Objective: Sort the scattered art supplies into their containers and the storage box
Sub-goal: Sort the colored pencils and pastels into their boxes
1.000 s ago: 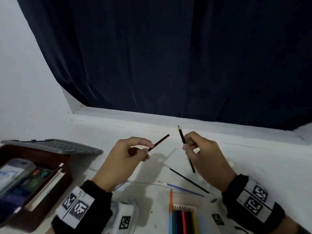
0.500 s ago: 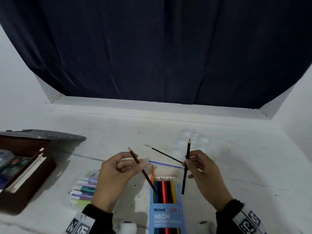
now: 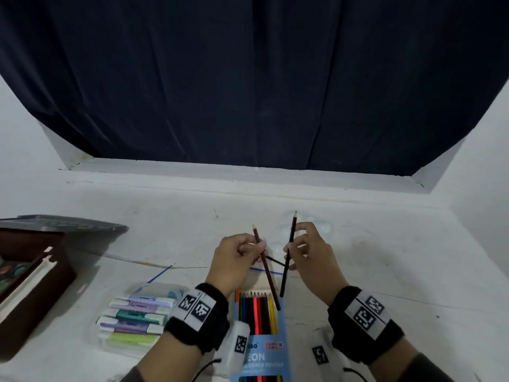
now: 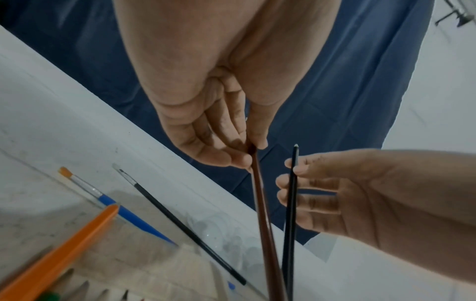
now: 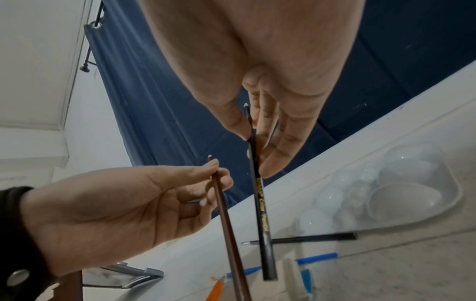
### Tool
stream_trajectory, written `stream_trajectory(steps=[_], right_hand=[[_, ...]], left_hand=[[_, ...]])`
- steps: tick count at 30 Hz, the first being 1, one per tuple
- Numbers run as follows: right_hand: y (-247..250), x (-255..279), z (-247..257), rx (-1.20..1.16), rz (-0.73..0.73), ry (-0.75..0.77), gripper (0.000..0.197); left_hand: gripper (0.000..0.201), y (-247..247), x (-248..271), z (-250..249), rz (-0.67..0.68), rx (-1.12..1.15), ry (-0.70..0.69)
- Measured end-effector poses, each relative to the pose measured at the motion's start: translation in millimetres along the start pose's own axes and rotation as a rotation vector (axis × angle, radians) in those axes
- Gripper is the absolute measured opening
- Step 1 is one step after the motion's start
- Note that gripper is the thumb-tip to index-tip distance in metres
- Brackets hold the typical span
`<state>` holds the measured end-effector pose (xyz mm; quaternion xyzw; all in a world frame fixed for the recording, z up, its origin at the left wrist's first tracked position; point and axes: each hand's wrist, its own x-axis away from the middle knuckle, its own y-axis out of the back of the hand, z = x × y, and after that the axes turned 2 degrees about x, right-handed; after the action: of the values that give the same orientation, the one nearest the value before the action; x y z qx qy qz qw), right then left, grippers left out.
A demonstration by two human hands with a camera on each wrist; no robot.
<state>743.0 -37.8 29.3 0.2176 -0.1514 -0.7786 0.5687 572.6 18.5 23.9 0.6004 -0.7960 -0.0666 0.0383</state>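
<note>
My left hand (image 3: pixel 237 255) pinches a brown pencil (image 3: pixel 266 267) tip up, its lower end over the open blue pencil box (image 3: pixel 259 351) with several coloured pencils. My right hand (image 3: pixel 311 252) pinches a black pencil (image 3: pixel 287 255), nearly upright, its lower end just above the box's top right corner. In the left wrist view the brown pencil (image 4: pixel 262 213) and black pencil (image 4: pixel 291 213) run side by side. The right wrist view shows the black pencil (image 5: pixel 260 195) beside the brown pencil (image 5: pixel 226 224).
A brown storage box (image 3: pixel 41 288) with a paint set stands at the left. A clear case of highlighters (image 3: pixel 132 318) lies left of the pencil box. A blue brush (image 4: pixel 113 203), a black brush (image 4: pixel 180 226) and an orange pencil (image 4: pixel 59 252) lie on the table. A clear palette (image 5: pixel 401 189) lies behind.
Both hands came closer to me and lowered over the pencil box. The brown pencil swung from tilted right to tip up, its lower end over the box; the black one stayed nearly upright.
</note>
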Motion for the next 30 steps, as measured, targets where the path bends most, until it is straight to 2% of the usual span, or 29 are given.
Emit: stream_trajectory(steps=[9,14,17,20,21,23,27,30], right_hand=[[-14.0,-34.0,-19.5,0.05,0.168,-0.092,0.025],[-19.5,-42.8,-31.4,-0.005,0.239,-0.242,0.03],[-19.2,-45.9,-39.5,-0.003,0.28,-0.286,0.053],[-20.5,-49.8,-45.3,0.088,0.388,-0.294,0.087],[-21.0,-51.2,-45.6,0.093,0.42,-0.304,0.092],[-21.1,-54.3,-44.1,0.115,0.473,-0.301,0.09],[-17.7,-58.1,-40.7,0.283,0.574,-0.2,0.084],[-14.2,-52.5,-35.8,0.396,0.612,-0.14,0.081]], left_hand=[[0.021,-12.3,-34.4,24.7,0.078,-0.379,0.002],[0.025,-10.3,-35.2,31.4,0.151,-0.536,0.022],[0.019,-14.1,-27.5,31.0,0.248,-0.611,0.032],[0.025,-16.4,-24.5,31.0,0.345,-0.67,0.025],[0.026,-16.7,-23.9,29.7,0.362,-0.71,0.013],[0.033,-17.3,-20.4,27.4,0.407,-0.8,-0.008],[0.045,-18.4,-7.3,22.9,0.496,-0.984,-0.068],[0.036,-16.4,0.9,20.6,0.525,-1.025,-0.103]])
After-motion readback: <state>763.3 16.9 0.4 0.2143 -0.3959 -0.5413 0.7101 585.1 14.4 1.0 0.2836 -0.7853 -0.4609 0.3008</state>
